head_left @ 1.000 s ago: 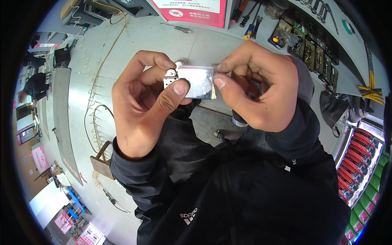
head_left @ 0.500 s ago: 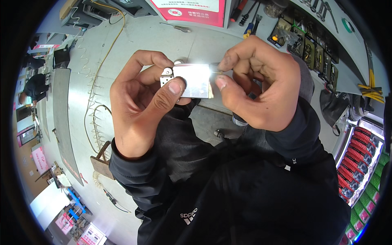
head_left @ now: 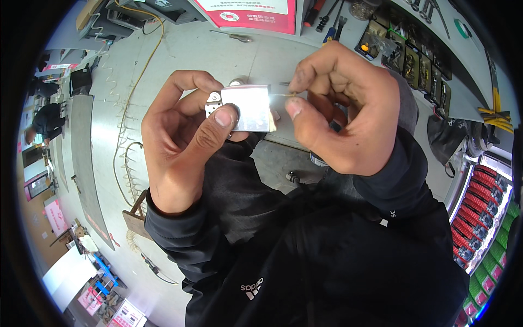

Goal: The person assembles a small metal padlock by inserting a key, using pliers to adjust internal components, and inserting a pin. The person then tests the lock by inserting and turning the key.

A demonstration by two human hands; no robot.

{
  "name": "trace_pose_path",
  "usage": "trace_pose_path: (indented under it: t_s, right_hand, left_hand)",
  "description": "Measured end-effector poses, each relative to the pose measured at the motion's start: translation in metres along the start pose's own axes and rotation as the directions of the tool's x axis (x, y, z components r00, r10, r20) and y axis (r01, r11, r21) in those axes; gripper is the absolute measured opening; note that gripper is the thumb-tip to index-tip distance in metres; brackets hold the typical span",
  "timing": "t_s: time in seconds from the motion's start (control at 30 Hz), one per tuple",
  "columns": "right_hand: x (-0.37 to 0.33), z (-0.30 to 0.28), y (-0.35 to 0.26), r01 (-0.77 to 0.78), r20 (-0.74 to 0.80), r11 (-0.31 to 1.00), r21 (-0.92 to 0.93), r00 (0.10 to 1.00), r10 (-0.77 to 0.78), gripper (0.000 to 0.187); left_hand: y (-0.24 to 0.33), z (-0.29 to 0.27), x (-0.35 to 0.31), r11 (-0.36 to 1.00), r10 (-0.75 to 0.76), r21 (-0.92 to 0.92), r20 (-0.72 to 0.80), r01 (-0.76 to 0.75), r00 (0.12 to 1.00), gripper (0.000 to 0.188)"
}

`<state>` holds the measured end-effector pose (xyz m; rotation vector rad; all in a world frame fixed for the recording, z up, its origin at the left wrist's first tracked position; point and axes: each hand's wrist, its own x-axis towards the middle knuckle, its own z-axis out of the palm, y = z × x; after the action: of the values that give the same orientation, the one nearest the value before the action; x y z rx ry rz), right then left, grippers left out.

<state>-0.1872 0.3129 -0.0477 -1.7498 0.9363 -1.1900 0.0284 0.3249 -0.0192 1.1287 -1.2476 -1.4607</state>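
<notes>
Head view, as my feed has it. Item: one silver lighter insert, flat and rectangular, held up between the two hands above the floor, its perforated end to the left. Left hand: fingers closed on the insert's left part, thumb across the front face. Right hand: thumb and forefinger tips brought nearly together on a thin strand, which I trace to the insert's right end; the other fingers curl inward. Surroundings I list: one slim tool lying on the floor; parts trays, upper right; red coils, far right; one wooden stool, lower left; one person in dark clothes, far left.
</notes>
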Motion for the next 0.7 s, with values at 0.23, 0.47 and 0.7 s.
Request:
trace_pose_path:
  t_s: [0.23,0.47,0.7]
  right_hand:
    - [-0.0025,-0.0019,0.0008,-0.026,-0.013,1.0,0.011,1.0,0.027,0.015]
    - [-0.0042,0.0008,-0.0043,-0.038,-0.032,0.999,0.027,0.999,0.038,0.013]
    - [-0.0054,0.0043,-0.0071,-0.08,-0.047,0.996,0.046,0.995,0.082,0.01]
  left_hand:
    - [-0.0018,0.0008,0.0003,1.0,-0.007,-0.011,-0.002,0.007,1.0,0.028]
    - [-0.0014,-0.0027,-0.0026,1.0,0.009,-0.021,0.007,-0.009,1.0,0.027]
    - [-0.0005,-0.0042,-0.0044,1.0,0.013,-0.008,-0.006,-0.013,1.0,0.026]
